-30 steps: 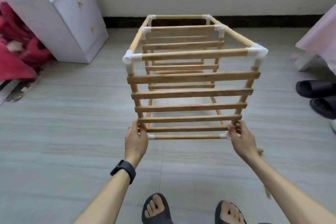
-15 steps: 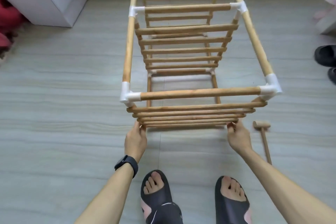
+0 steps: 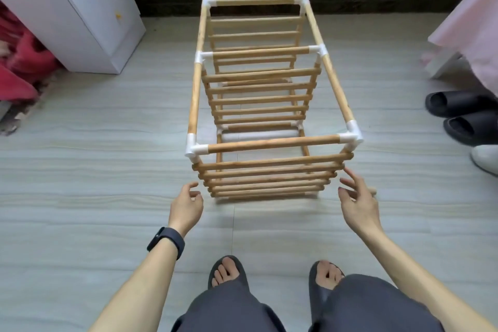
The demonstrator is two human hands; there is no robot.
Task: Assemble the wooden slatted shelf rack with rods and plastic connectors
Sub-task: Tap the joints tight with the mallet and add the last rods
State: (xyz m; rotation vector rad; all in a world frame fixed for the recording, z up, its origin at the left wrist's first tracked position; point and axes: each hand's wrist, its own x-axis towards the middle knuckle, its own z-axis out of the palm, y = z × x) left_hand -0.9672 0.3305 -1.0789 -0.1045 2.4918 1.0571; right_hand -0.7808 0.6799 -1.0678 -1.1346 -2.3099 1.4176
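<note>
Rack (image 3: 327,67): standing on the floor just ahead of the sandalled feet (image 3: 226,272), showing round wooden rods (image 3: 272,144) framing the top and flat slats (image 3: 269,170) stacking ladder-like down the near side.
Connectors (image 3: 198,149): capping the corners in smooth white plastic, elbowing rod into rod.
Left hand (image 3: 186,207): hovering beside the near lower-left corner, fingers curling loosely, gripping nothing.
Right hand (image 3: 358,205): hovering by the near right slat ends, fingers spreading, holding nothing.
Floor (image 3: 94,170): running in pale grey wood-grain planks.
Cabinet (image 3: 80,16): sitting far left, white and boxy.
</note>
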